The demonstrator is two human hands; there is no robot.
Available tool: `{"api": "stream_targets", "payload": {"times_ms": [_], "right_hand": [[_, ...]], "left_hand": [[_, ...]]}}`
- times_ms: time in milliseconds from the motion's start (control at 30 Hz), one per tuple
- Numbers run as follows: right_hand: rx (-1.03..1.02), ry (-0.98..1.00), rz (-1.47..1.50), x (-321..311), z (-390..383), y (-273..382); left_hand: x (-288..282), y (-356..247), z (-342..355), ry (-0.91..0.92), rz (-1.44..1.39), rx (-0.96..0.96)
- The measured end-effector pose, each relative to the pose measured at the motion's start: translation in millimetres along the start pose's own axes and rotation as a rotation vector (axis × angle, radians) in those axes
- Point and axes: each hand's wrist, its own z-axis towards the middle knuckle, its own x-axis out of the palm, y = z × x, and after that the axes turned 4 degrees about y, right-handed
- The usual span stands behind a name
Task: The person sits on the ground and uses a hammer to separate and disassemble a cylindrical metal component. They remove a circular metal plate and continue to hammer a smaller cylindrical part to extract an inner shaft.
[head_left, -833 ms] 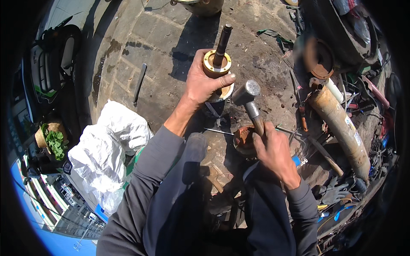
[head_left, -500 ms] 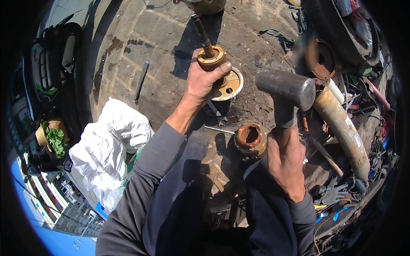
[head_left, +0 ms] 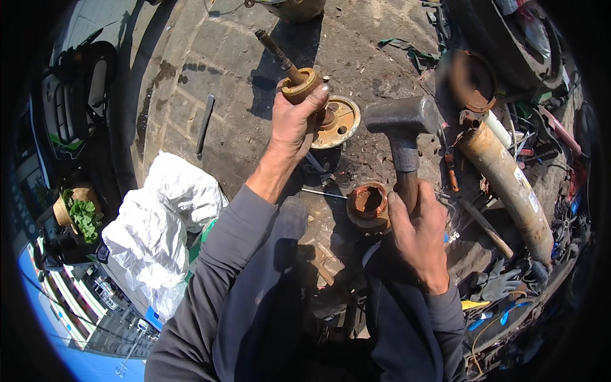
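My left hand [head_left: 294, 127] is closed around a rusty metal shaft assembly. Its threaded shaft [head_left: 279, 54] sticks up and tilts to the left out of a yellowish round collar [head_left: 300, 88]. Just beyond my fingers, at the lower end, lies a round yellowish flange [head_left: 344, 117] with a hole; whether it is joined to the shaft is hidden by my hand. My right hand [head_left: 420, 239] grips the handle of a heavy dark sledgehammer [head_left: 403, 116], its head raised to the right of the flange and apart from it. Below the hammer, a rusty hollow ring-mouthed part [head_left: 369, 205] stands by my right knee.
To the right are a long rusty pipe [head_left: 506, 181], a rusty round housing [head_left: 478, 83], a wooden handle [head_left: 487, 228], gloves [head_left: 495, 283] and mixed scrap. A white sack [head_left: 149, 229] lies left, with a flat metal bar [head_left: 205, 126] on the paving. A round pot-like vessel [head_left: 296, 9] stands at the far edge.
The hammer has shifted left and its head has turned slightly. My left hand and the shaft have moved a little left, the shaft leaning more. Both grips stay closed.
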Motion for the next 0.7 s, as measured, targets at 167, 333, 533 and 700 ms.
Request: {"api": "stream_targets", "payload": {"times_ms": [167,333,533,700], "right_hand": [[0.117,0.031,0.058,8.8,0.6,-15.6],[0.099,-0.027,0.046,12.4,0.6,-28.8],[0.076,0.101,-0.061,-16.7,4.4,15.7],[-0.333,-0.079,-0.08,-34.4,-11.9,32.5]], "left_hand": [[-6.3,-4.6,-4.3,0.182,-0.255,-0.152],[-3.3,0.5,-13.7,0.149,-0.058,-0.086],[-3.4,8.3,-6.5,0.065,0.105,0.003],[2.5,11.5,-3.3,0.014,0.123,0.057]]}}
